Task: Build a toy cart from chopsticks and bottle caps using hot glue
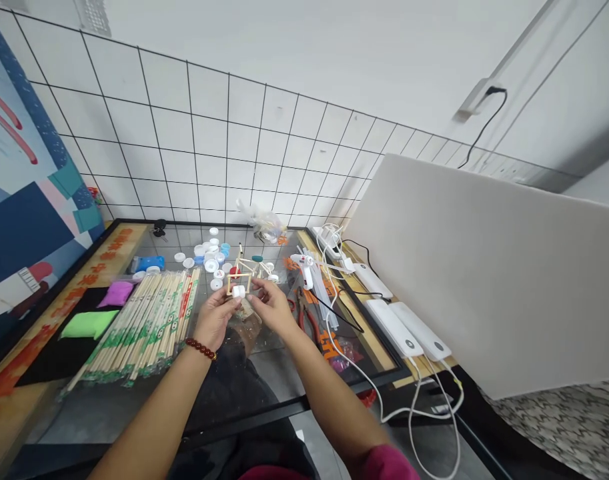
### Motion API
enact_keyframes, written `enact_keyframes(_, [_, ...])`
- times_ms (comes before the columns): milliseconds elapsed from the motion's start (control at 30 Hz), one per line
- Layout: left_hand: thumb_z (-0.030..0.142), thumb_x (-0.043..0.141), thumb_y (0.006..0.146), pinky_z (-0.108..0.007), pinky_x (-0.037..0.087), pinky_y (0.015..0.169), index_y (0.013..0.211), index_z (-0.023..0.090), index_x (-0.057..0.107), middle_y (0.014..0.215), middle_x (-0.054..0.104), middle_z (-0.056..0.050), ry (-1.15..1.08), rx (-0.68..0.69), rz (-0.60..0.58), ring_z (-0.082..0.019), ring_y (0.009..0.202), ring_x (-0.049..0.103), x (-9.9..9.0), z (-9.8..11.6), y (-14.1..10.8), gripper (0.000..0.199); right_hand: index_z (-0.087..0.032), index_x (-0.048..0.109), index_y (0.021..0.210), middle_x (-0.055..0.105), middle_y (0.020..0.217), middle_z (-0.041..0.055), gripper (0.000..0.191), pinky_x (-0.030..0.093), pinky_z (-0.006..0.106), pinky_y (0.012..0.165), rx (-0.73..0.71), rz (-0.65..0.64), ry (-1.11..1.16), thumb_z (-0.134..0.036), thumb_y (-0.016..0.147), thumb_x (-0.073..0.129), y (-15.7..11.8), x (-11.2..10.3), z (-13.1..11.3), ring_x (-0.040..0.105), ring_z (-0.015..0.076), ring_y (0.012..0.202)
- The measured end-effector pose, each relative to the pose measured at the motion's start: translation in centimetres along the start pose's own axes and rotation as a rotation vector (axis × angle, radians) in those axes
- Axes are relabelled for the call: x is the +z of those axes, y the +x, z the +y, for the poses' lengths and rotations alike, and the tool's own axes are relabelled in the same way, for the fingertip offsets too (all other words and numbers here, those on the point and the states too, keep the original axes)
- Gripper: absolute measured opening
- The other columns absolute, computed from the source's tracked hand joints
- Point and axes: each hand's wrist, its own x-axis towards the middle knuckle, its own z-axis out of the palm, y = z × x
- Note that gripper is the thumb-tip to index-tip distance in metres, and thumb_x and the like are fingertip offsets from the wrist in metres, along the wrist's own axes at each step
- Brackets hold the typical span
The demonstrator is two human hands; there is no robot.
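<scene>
My left hand (215, 320) and my right hand (273, 308) come together above the glass table top. Between them is a small frame of pale wooden sticks (249, 283), pinched from both sides by thumbs and fingers. At its near end, between my thumbs, sits a white cylindrical piece (239, 291) that looks like bottle caps. How firmly each fingertip grips is too small to see. Just beyond lie a red cap (235, 271) and several loose white and blue bottle caps (211, 265).
Bundled wrapped chopsticks (144, 320) lie left, beside purple (116, 294) and green (88, 325) packs. To the right are a white glue gun (307, 270), glue sticks (327, 293), red-handled pliers (309, 320), and power banks (391, 327) with trailing cables. A plastic bag (267, 227) sits behind.
</scene>
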Motion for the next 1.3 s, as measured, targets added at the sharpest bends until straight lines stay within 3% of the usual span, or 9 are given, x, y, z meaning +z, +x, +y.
enact_keyframes(167, [0.011, 0.089, 0.055, -0.023, 0.052, 0.070, 0.095, 0.013, 0.076, 0.086, 0.075, -0.006, 0.065, 0.016, -0.007, -0.014, 0.075, 0.067, -0.1, 0.0, -0.2, 0.042, -0.020, 0.069, 0.105, 0.065, 0.083, 0.0004, 0.028, 0.046, 0.024, 0.061, 0.140, -0.083, 0.212, -0.028, 0.079, 0.067, -0.2, 1.1, 0.7, 0.055, 0.0116, 0.065])
enact_keyframes(400, [0.010, 0.089, 0.055, -0.028, 0.054, 0.076, 0.094, 0.015, 0.073, 0.085, 0.073, -0.004, 0.058, 0.024, 0.028, -0.015, 0.078, 0.068, -0.1, -0.3, -0.1, 0.042, -0.018, 0.068, 0.091, 0.066, 0.074, -0.0006, 0.026, 0.049, 0.026, 0.064, 0.236, -0.038, 0.426, -0.037, 0.074, 0.073, 0.1, 1.6, 1.0, 0.059, 0.0132, 0.065])
enact_keyframes(600, [0.008, 0.087, 0.058, -0.027, 0.054, 0.085, 0.098, 0.017, 0.072, 0.101, 0.073, -0.006, 0.017, 0.091, -0.003, -0.017, 0.094, 0.068, 0.6, -0.6, -0.7, 0.044, -0.018, 0.071, 0.090, 0.070, 0.079, 0.0030, 0.020, 0.052, 0.029, 0.069, 0.137, 0.076, 0.341, -0.034, 0.078, 0.071, -0.5, 1.5, -0.8, 0.063, 0.0157, 0.070])
enact_keyframes(733, [0.013, 0.078, 0.071, -0.033, 0.055, 0.086, 0.102, 0.014, 0.072, 0.103, 0.073, -0.010, -0.133, -0.054, -0.138, -0.021, 0.094, 0.069, 0.4, 0.1, -0.9, 0.031, -0.021, 0.075, 0.096, 0.071, 0.087, 0.0047, 0.018, 0.053, 0.030, 0.073, -0.079, 0.042, 0.184, -0.030, 0.081, 0.069, -1.3, 1.0, -2.7, 0.063, 0.0168, 0.075])
enact_keyframes(833, [0.016, 0.066, 0.080, -0.038, 0.057, 0.082, 0.100, 0.013, 0.070, 0.099, 0.073, -0.012, -0.269, -0.162, -0.131, -0.022, 0.086, 0.068, 0.2, 1.0, -1.0, 0.021, -0.024, 0.075, 0.101, 0.072, 0.091, 0.0054, 0.019, 0.054, 0.031, 0.075, -0.184, 0.007, 0.159, -0.027, 0.084, 0.066, -1.6, 0.6, -3.7, 0.064, 0.0176, 0.078])
enact_keyframes(1000, [0.023, 0.049, 0.085, -0.038, 0.056, 0.070, 0.115, 0.011, 0.067, 0.085, 0.067, -0.011, -0.381, -0.186, -0.159, -0.019, 0.068, 0.059, 0.2, 1.9, -1.4, 0.037, -0.023, 0.076, 0.091, 0.073, 0.087, 0.0049, 0.016, 0.052, 0.030, 0.072, -0.177, 0.039, 0.120, -0.027, 0.088, 0.061, -1.6, 0.5, -3.7, 0.063, 0.0169, 0.076])
enact_keyframes(1167, [0.027, 0.050, 0.084, -0.035, 0.054, 0.066, 0.118, 0.009, 0.066, 0.077, 0.060, -0.008, -0.391, -0.198, -0.200, -0.017, 0.065, 0.054, 0.2, 2.1, -1.7, 0.041, -0.021, 0.076, 0.088, 0.070, 0.082, 0.0040, 0.015, 0.050, 0.029, 0.069, -0.125, 0.088, 0.118, -0.028, 0.085, 0.063, -1.2, 0.4, -2.5, 0.060, 0.0159, 0.071])
enact_keyframes(1300, [0.024, 0.053, 0.083, -0.035, 0.055, 0.067, 0.112, 0.007, 0.067, 0.084, 0.066, -0.012, -0.391, -0.178, -0.162, -0.018, 0.068, 0.058, 0.2, 2.1, -1.5, 0.037, -0.020, 0.076, 0.089, 0.069, 0.082, 0.0041, 0.015, 0.049, 0.029, 0.068, -0.049, 0.116, 0.163, -0.029, 0.084, 0.065, -0.9, 0.5, -1.6, 0.059, 0.0158, 0.070])
